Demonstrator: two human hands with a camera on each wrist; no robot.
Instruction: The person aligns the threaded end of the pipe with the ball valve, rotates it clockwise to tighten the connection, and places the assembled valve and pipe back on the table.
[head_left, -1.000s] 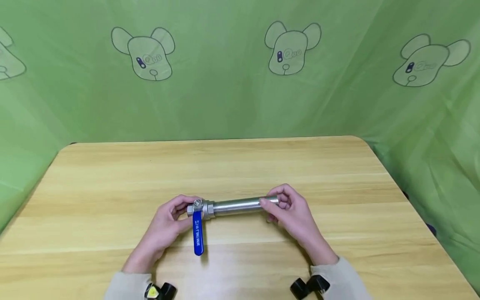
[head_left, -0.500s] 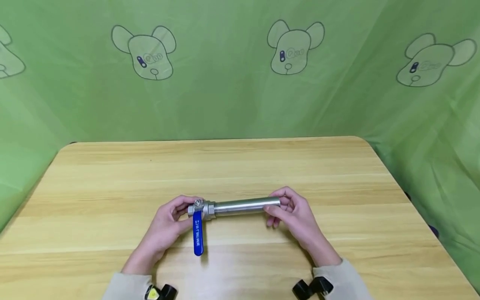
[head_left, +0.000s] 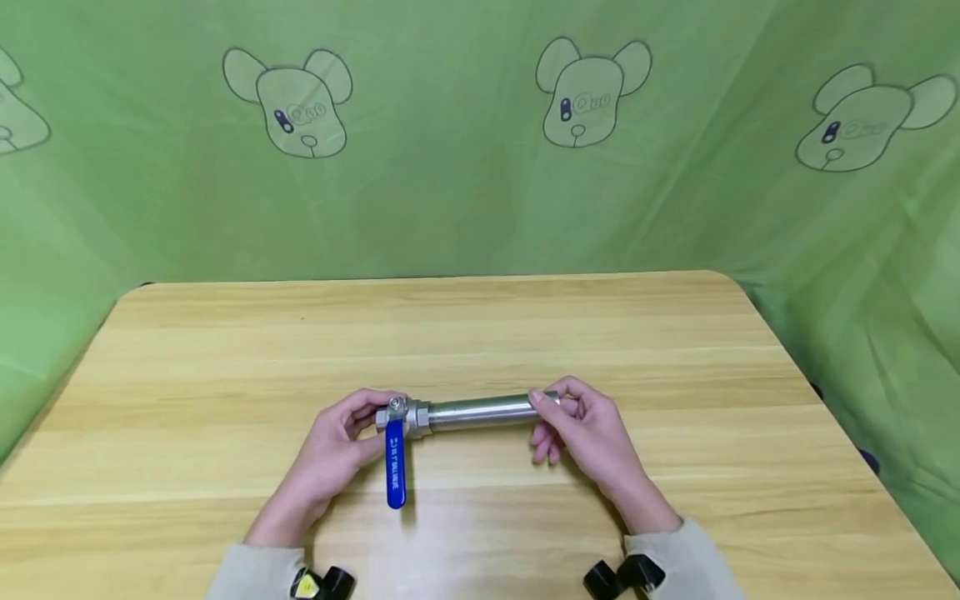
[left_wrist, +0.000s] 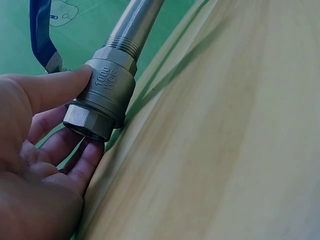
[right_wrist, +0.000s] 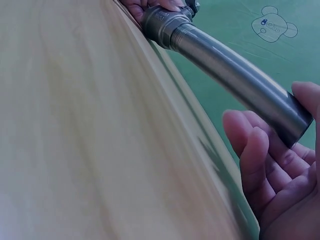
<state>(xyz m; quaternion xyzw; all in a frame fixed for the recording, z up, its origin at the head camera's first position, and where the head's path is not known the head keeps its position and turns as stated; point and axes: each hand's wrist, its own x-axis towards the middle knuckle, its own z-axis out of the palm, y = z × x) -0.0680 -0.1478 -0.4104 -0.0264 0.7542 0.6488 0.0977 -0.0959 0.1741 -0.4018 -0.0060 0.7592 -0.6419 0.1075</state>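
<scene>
A metal ball valve (head_left: 412, 418) with a blue lever handle (head_left: 395, 467) is joined to a steel pipe (head_left: 480, 412). Threads (left_wrist: 122, 45) show at the joint in the left wrist view. My left hand (head_left: 330, 454) grips the valve body, its thumb over the raised lettering. The lever points toward me. At the pipe's far right end, my right hand (head_left: 596, 437) pinches the pipe with its thumb on top; the lower fingers curl loosely beneath, as the right wrist view shows. Pipe and valve lie level between the hands, apparently just over the table.
The wooden table (head_left: 480, 333) spreads under both hands, with rounded far corners. Green cloth (head_left: 450, 208) printed with animal heads hangs behind and at both sides. Black wrist-worn devices (head_left: 626, 575) sit at the grey sleeves (head_left: 255, 571).
My right thumb has slid down the pipe's near side and then back up on top, with the fingers shifting beneath. The left hand and valve stay in place.
</scene>
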